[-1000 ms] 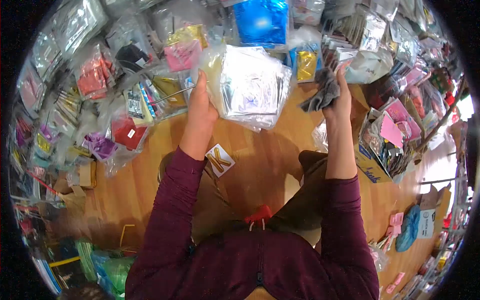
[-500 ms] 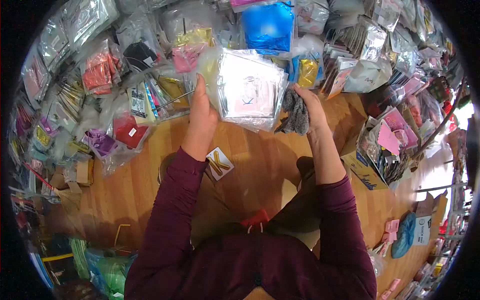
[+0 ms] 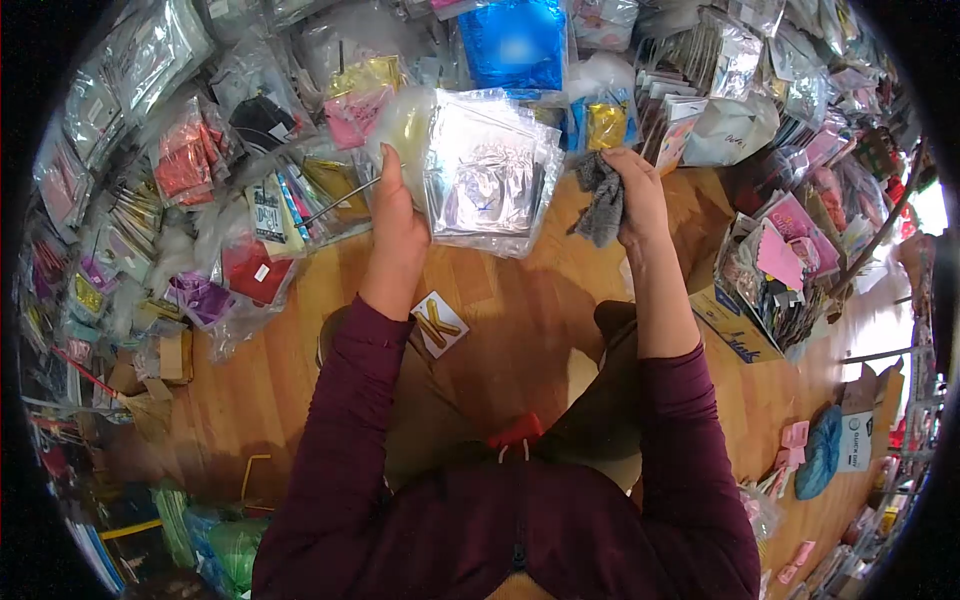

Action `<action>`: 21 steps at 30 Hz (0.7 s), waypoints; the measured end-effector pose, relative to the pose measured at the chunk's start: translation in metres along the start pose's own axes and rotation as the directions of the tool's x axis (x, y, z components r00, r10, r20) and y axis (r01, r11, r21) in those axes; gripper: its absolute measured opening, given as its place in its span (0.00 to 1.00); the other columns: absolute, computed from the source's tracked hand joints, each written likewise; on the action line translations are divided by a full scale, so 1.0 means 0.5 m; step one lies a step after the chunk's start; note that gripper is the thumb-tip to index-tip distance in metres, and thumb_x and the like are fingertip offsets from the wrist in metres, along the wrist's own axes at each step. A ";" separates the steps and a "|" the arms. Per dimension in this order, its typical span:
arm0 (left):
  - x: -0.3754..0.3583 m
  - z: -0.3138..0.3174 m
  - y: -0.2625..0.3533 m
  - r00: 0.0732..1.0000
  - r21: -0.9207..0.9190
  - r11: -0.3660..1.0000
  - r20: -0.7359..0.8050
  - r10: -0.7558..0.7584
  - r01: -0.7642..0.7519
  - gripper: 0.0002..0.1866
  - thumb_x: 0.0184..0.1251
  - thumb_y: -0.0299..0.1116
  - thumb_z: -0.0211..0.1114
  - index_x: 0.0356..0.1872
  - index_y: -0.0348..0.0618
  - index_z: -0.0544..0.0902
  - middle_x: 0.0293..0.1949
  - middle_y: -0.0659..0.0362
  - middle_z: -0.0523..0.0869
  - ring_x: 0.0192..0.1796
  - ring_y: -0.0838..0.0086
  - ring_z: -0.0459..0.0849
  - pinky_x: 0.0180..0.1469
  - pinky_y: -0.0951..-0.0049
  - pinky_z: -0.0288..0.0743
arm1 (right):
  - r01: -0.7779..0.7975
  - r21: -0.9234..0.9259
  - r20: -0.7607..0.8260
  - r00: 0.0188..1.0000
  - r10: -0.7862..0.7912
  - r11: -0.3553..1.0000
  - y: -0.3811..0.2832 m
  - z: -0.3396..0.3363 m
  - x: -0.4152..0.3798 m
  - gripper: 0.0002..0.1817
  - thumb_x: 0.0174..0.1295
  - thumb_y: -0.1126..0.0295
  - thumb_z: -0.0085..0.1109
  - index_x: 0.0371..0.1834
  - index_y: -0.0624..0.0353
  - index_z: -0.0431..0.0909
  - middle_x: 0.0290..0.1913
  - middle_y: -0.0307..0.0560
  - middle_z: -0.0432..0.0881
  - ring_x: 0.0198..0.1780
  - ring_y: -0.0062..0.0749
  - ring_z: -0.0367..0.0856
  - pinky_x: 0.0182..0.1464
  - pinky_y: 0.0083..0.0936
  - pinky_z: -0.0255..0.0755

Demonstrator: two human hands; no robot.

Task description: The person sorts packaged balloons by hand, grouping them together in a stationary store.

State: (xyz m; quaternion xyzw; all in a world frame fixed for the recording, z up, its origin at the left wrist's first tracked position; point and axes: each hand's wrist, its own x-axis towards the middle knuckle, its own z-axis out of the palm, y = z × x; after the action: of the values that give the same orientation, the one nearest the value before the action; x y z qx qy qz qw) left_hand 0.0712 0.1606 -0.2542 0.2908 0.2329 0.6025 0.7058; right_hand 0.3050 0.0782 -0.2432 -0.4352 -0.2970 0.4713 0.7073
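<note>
Since half a second ago, the right hand (image 3: 640, 195) has moved slightly away from the clear packet bundle (image 3: 490, 175), taking the grey cloth (image 3: 600, 195) with it, and the bundle now shows a silver foil face. Its fingers are closed around the cloth, which hangs down just beside the bundle's right edge. The left hand (image 3: 395, 225) grips the bundle at its left edge and holds it up above the wooden floor (image 3: 520, 300). Below the left wrist, a card with a gold letter K (image 3: 438, 322) lies on the floor.
</note>
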 end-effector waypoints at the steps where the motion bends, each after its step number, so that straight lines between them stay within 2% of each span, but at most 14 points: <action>1: -0.001 0.000 0.001 1.000 -0.017 1.000 0.022 -0.013 0.014 0.23 0.68 0.46 0.49 0.55 0.38 0.69 0.50 0.57 0.76 0.50 0.70 0.77 0.52 0.68 0.71 | -0.031 0.050 0.011 0.999 0.030 0.998 0.000 0.000 -0.002 0.06 0.56 0.72 0.54 0.29 0.64 0.76 0.28 0.43 0.79 0.26 0.25 0.76 0.26 0.20 0.69; 2: -0.002 0.001 0.002 0.999 -0.033 0.999 0.044 -0.025 0.027 0.23 0.68 0.46 0.49 0.55 0.38 0.69 0.50 0.57 0.76 0.49 0.71 0.77 0.52 0.68 0.71 | -0.029 0.051 0.011 1.000 0.029 0.998 0.000 0.004 -0.008 0.06 0.56 0.72 0.54 0.29 0.64 0.76 0.28 0.43 0.79 0.26 0.25 0.76 0.26 0.20 0.69; 4: 0.004 -0.001 -0.004 1.000 -0.033 0.999 0.020 -0.004 0.005 0.23 0.68 0.46 0.50 0.54 0.37 0.69 0.49 0.57 0.77 0.49 0.70 0.77 0.51 0.68 0.72 | -0.120 -0.085 0.165 0.977 0.133 0.989 0.001 0.025 -0.023 0.07 0.56 0.71 0.55 0.32 0.65 0.76 0.29 0.45 0.79 0.27 0.27 0.77 0.29 0.19 0.70; 5: 0.007 -0.003 -0.007 1.000 -0.033 0.999 -0.004 0.015 -0.015 0.23 0.68 0.45 0.50 0.54 0.36 0.69 0.49 0.56 0.77 0.48 0.70 0.78 0.50 0.68 0.72 | -0.082 -0.139 0.224 0.968 0.112 0.987 0.025 0.024 -0.020 0.12 0.57 0.68 0.54 0.39 0.66 0.76 0.32 0.43 0.78 0.33 0.23 0.76 0.35 0.18 0.71; 6: 0.007 -0.004 -0.010 1.000 -0.031 0.999 -0.004 0.013 -0.013 0.23 0.68 0.45 0.50 0.54 0.36 0.69 0.49 0.56 0.77 0.48 0.70 0.78 0.50 0.68 0.72 | -0.083 -0.137 0.222 0.968 0.112 0.987 0.041 0.031 -0.020 0.12 0.57 0.68 0.54 0.39 0.66 0.76 0.32 0.43 0.78 0.33 0.23 0.76 0.35 0.18 0.71; 9: 0.002 -0.001 -0.019 0.999 -0.017 0.999 -0.016 0.029 -0.029 0.24 0.67 0.44 0.51 0.53 0.32 0.69 0.47 0.54 0.77 0.46 0.68 0.79 0.47 0.67 0.75 | -0.106 -0.044 0.157 0.981 0.112 0.993 0.070 0.051 -0.025 0.20 0.55 0.73 0.58 0.50 0.68 0.67 0.38 0.46 0.77 0.36 0.25 0.76 0.38 0.20 0.71; 12: -0.006 0.010 -0.025 0.997 0.001 0.999 -0.071 0.040 -0.040 0.24 0.67 0.43 0.52 0.51 0.29 0.69 0.46 0.52 0.77 0.44 0.67 0.80 0.45 0.66 0.77 | -0.136 -0.049 0.090 0.986 0.140 0.989 0.084 0.061 -0.024 0.22 0.54 0.74 0.60 0.51 0.67 0.66 0.39 0.47 0.77 0.37 0.24 0.76 0.38 0.19 0.71; 13: -0.008 0.011 -0.026 0.996 0.018 0.999 -0.084 0.042 -0.041 0.22 0.67 0.42 0.52 0.51 0.29 0.69 0.46 0.52 0.78 0.44 0.67 0.80 0.44 0.66 0.77 | -0.126 -0.093 0.058 0.990 0.132 0.988 0.080 0.064 -0.024 0.19 0.52 0.76 0.61 0.47 0.67 0.70 0.36 0.45 0.77 0.36 0.22 0.76 0.38 0.18 0.70; 14: -0.008 0.012 -0.027 0.994 0.034 0.999 -0.098 0.046 -0.043 0.21 0.67 0.40 0.52 0.50 0.29 0.70 0.46 0.52 0.78 0.44 0.67 0.80 0.44 0.66 0.77 | -0.125 -0.093 0.061 0.990 0.131 0.988 0.085 0.057 -0.016 0.19 0.52 0.76 0.61 0.47 0.67 0.70 0.36 0.45 0.77 0.36 0.22 0.76 0.38 0.18 0.70; 16: -0.003 0.011 -0.035 0.988 0.078 0.995 -0.137 0.073 -0.063 0.20 0.67 0.38 0.52 0.51 0.31 0.69 0.46 0.52 0.77 0.45 0.67 0.80 0.44 0.66 0.77 | 0.159 -0.388 0.097 0.987 -0.131 0.908 0.095 0.040 -0.002 0.17 0.47 0.74 0.66 0.39 0.69 0.74 0.34 0.46 0.78 0.33 0.24 0.76 0.33 0.18 0.70; 18: 0.000 0.010 -0.047 0.979 0.122 0.989 -0.177 0.100 -0.079 0.19 0.67 0.36 0.53 0.52 0.33 0.68 0.47 0.53 0.77 0.45 0.67 0.79 0.45 0.67 0.77 | 0.149 -0.423 0.100 0.988 -0.117 0.894 0.091 0.030 0.000 0.16 0.47 0.74 0.67 0.37 0.68 0.75 0.33 0.45 0.78 0.32 0.23 0.76 0.33 0.18 0.70; 20: 0.003 0.009 -0.061 0.975 0.142 0.975 -0.118 0.188 -0.171 0.18 0.67 0.33 0.52 0.55 0.39 0.65 0.49 0.53 0.75 0.47 0.68 0.78 0.45 0.68 0.77 | 0.140 -0.459 0.103 0.989 -0.104 0.877 0.078 0.034 -0.003 0.14 0.46 0.74 0.67 0.35 0.67 0.76 0.32 0.44 0.79 0.31 0.22 0.75 0.33 0.17 0.69; 21: 0.007 0.004 -0.063 0.987 0.099 0.986 -0.077 0.141 -0.133 0.19 0.67 0.32 0.52 0.57 0.41 0.62 0.50 0.53 0.74 0.48 0.67 0.78 0.45 0.68 0.77 | 0.106 -0.366 0.129 0.990 -0.063 0.924 0.072 0.036 -0.006 0.14 0.46 0.74 0.66 0.36 0.66 0.76 0.32 0.44 0.79 0.31 0.22 0.75 0.33 0.17 0.70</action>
State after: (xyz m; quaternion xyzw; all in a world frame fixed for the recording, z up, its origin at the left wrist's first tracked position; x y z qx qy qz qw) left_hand 0.0957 0.1607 -0.2742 0.3134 0.2697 0.6499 0.6378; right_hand 0.2742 0.0880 -0.2672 -0.5203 -0.4395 0.3998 0.6134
